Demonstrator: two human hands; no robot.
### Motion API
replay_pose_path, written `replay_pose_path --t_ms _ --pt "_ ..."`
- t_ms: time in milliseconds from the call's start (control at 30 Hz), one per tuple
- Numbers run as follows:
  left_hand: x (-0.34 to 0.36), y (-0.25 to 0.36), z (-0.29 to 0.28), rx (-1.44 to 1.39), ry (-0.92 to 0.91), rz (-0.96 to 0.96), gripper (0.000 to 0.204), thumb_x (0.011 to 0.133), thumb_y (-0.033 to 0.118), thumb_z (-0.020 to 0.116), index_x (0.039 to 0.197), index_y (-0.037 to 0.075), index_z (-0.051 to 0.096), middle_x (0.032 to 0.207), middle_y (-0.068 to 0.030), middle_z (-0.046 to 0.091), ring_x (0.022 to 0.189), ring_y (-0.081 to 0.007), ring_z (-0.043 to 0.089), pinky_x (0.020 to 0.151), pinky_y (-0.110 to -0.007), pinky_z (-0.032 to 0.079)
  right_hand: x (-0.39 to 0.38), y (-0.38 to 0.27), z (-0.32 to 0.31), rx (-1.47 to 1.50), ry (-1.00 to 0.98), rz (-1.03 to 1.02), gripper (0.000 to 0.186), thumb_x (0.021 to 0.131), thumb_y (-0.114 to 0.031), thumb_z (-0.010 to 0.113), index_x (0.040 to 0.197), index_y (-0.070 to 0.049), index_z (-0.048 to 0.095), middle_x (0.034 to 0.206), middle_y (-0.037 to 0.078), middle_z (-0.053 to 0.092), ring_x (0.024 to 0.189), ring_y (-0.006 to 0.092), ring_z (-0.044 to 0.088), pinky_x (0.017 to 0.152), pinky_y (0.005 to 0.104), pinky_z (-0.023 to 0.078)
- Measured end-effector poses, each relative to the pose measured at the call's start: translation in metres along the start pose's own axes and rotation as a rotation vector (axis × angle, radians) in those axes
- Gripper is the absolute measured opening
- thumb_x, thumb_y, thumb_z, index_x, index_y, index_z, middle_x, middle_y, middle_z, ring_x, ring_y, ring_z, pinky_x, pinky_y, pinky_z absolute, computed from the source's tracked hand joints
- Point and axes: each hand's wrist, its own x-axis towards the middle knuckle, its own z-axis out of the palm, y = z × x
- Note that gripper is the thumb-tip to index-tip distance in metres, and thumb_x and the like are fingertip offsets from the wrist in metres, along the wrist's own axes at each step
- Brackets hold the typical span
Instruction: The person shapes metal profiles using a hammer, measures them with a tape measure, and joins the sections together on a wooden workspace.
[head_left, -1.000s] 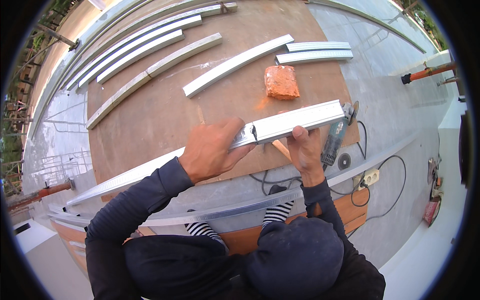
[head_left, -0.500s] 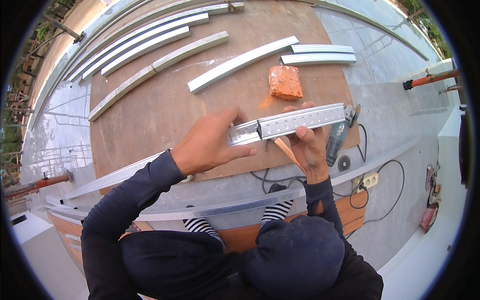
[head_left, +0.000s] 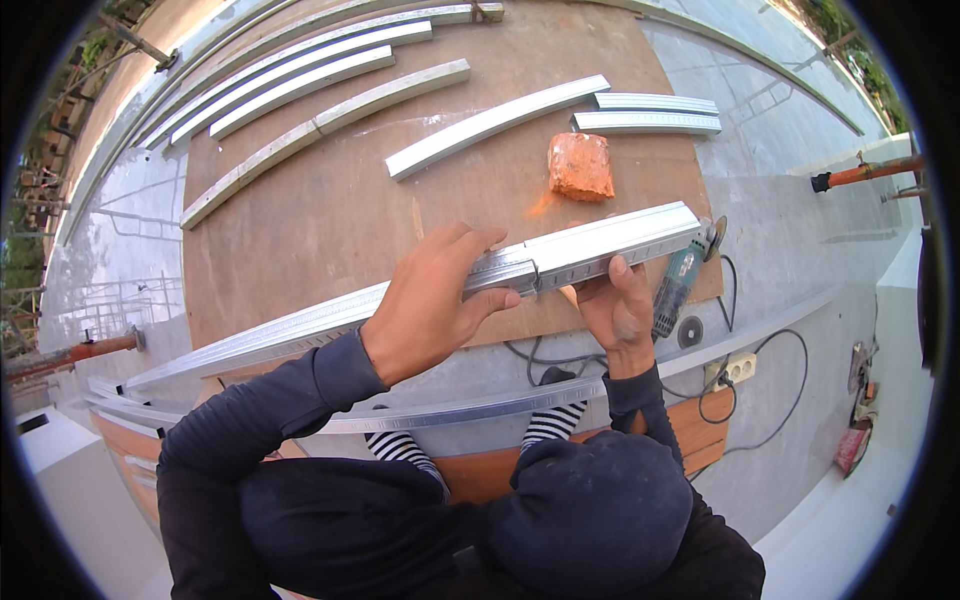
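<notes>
Head view: a person crouches, both hands raised above a brown board (head_left: 460, 198) on the floor.
Long metal bar (head_left: 310, 325): slants from the lower left up to the left hand (head_left: 430, 295), its right end meeting the other bar.
Short metal bar (head_left: 615, 237): in front of the person, in line with the long one; whether it slips over that end or only butts against it cannot be told.
Left hand: fingers grasp the long bar just beside the seam, thumb along the near edge.
Right hand (head_left: 615, 305): grasps the short bar from below, thumb on the near side; the other fingers are mostly hidden.
Step in hand: apparently matching the two bars at the seam.
Next move: seems to call for firm holds and level faces.
Brick (head_left: 580, 167): on the board, beyond the short bar.
Grinder (head_left: 680, 285): near the right hand, beside a loose disc (head_left: 690, 332).
</notes>
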Motion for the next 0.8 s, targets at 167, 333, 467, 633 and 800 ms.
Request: replay_pose_path --t_ms 167,333,467,633,800 --pt "0.005 0.003 -0.004 -0.011 -0.100 -0.059 0.037 0.082 0.022 0.083 0.104 -0.003 0.067 0.095 -0.0175 0.064 0.084 -0.0315 0.065 0.075 -0.039 0.051 -0.003 0.002 0.000 -0.034 -0.023 -0.017 0.056 0.092 -0.034 0.072 0.137 -0.011 0.047 0.129 0.014 0.063 0.127 0.0327 0.057 0.107 0.0485 0.047" --pt "0.005 -0.004 -0.004 0.018 -0.073 0.069 0.034 0.081 0.022 0.082 0.101 -0.002 0.067 0.090 -0.0163 0.064 0.077 -0.0302 0.065 0.069 -0.037 0.052 -0.002 0.003 0.003 -0.058 -0.057 -0.030 0.061 0.092 -0.038 0.071 0.141 -0.013 0.045 0.133 0.016 0.061 0.133 0.0402 0.052 0.111 0.0534 0.044" --pt "0.005 -0.004 -0.003 0.009 -0.065 0.109 0.034 0.083 0.022 0.082 0.101 -0.002 0.067 0.089 -0.0160 0.063 0.076 -0.0296 0.065 0.067 -0.037 0.051 -0.005 0.001 0.006 -0.022 -0.040 -0.056 0.060 0.092 -0.038 0.071 0.140 -0.012 0.046 0.133 0.015 0.061 0.132 0.0374 0.053 0.111 0.0517 0.044" --pt "0.005 -0.008 -0.004 -0.027 -0.075 0.090 0.036 0.086 0.025 0.079 0.106 -0.004 0.067 0.089 -0.0162 0.063 0.077 -0.0289 0.065 0.067 -0.037 0.051 -0.007 0.004 0.015 -0.016 0.119 -0.130 0.045 0.092 -0.024 0.075 0.127 -0.006 0.053 0.119 0.009 0.064 0.114 0.0231 0.063 0.101 0.0394 0.051" --pt "0.009 -0.005 -0.003 -0.020 -0.062 0.061 0.037 0.088 0.026 0.077 0.106 -0.004 0.067 0.090 -0.0161 0.063 0.076 -0.0287 0.064 0.068 -0.037 0.050 -0.009 -0.005 0.027 -0.074 0.156 -0.161 0.045 0.091 -0.023 0.077 0.125 -0.005 0.054 0.116 0.007 0.064 0.112 0.0203 0.064 0.096 0.0382 0.054"
